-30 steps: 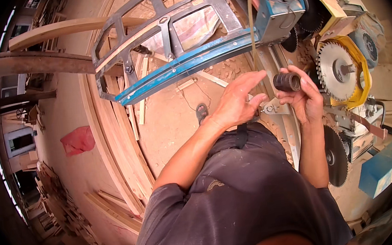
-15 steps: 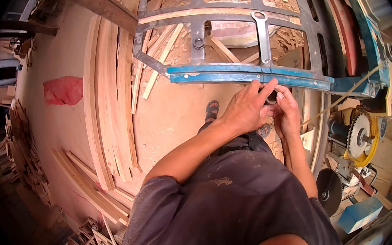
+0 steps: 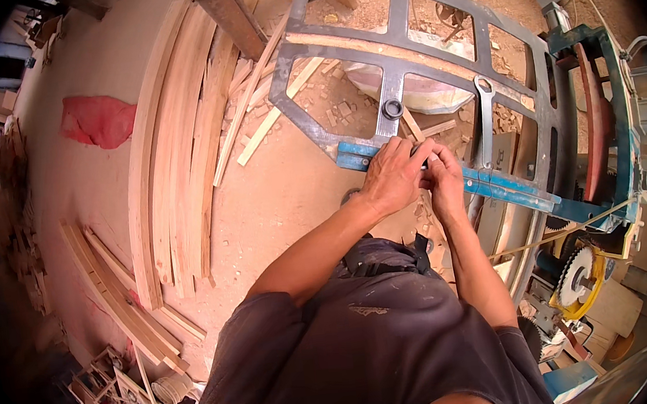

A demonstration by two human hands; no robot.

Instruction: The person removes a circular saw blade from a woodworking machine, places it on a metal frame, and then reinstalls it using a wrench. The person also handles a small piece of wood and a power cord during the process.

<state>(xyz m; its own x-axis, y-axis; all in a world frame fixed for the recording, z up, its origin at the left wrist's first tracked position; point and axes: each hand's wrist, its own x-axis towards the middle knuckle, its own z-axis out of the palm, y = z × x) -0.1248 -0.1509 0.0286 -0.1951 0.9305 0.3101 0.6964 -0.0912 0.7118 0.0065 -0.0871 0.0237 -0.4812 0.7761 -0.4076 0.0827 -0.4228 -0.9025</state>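
My left hand [image 3: 392,177] and my right hand [image 3: 444,180] meet at the near blue rail [image 3: 507,189] of a grey metal frame [image 3: 392,31]. Their fingers are closed together around a small dark round part, now almost wholly hidden by them. A black nut [image 3: 392,109] sits on a crossbar of the frame, just beyond my left hand. To the right of my hands, a combination wrench [image 3: 487,126] lies across an opening of the frame, its near end close to the blue rail.
Long planks [image 3: 169,155] lie on the floor at left, beside a red cloth [image 3: 98,121]. A toothed saw blade [image 3: 576,276] with a yellow guard stands at lower right. A filled sack [image 3: 406,87] and wood scraps lie beneath the frame. A rusty post [image 3: 223,15] rises at the far side.
My view has turned, and the frame sits further right in it. Both hands have moved left along the blue rail, closer to the black nut, still together around the small dark part.
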